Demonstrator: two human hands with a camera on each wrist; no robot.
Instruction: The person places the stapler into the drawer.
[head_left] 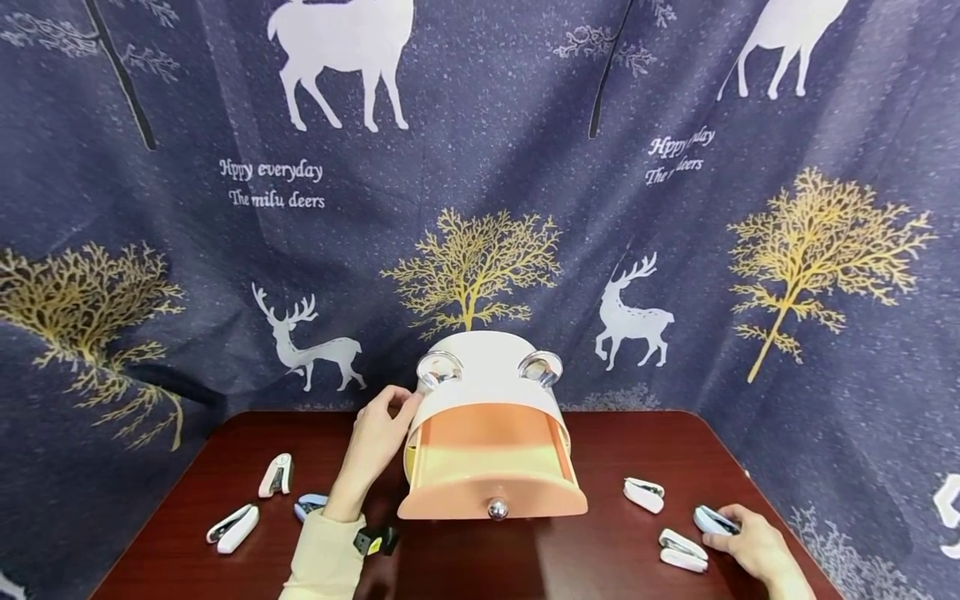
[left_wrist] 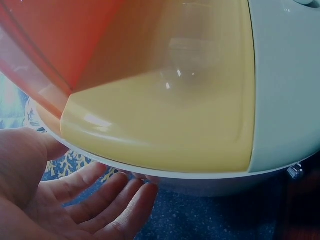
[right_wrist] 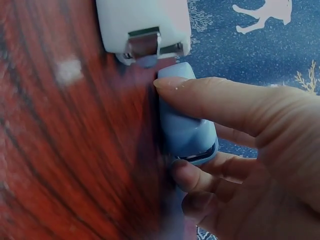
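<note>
A white rounded box [head_left: 487,367] with two round chrome-rimmed pieces on top stands at the table's back. Its orange drawer [head_left: 495,496] with a round silver knob is pulled out toward me. My left hand [head_left: 382,433] is at the box's left side, fingers loosely extended along the outer wall; the left wrist view shows the fingers [left_wrist: 100,200] under the rim beside a yellow inner panel [left_wrist: 175,125]. At the right, my right hand [head_left: 757,546] pinches a light blue stapler [right_wrist: 185,125] between thumb and fingers, low at the tabletop.
Near the right hand lie a white stapler [head_left: 682,551] and another white stapler [head_left: 643,494]. On the left are two white staplers, one upper [head_left: 276,476] and one lower [head_left: 232,528], and a blue stapler [head_left: 309,504] partly behind my left forearm. A patterned dark blue cloth [head_left: 480,167] hangs behind the table.
</note>
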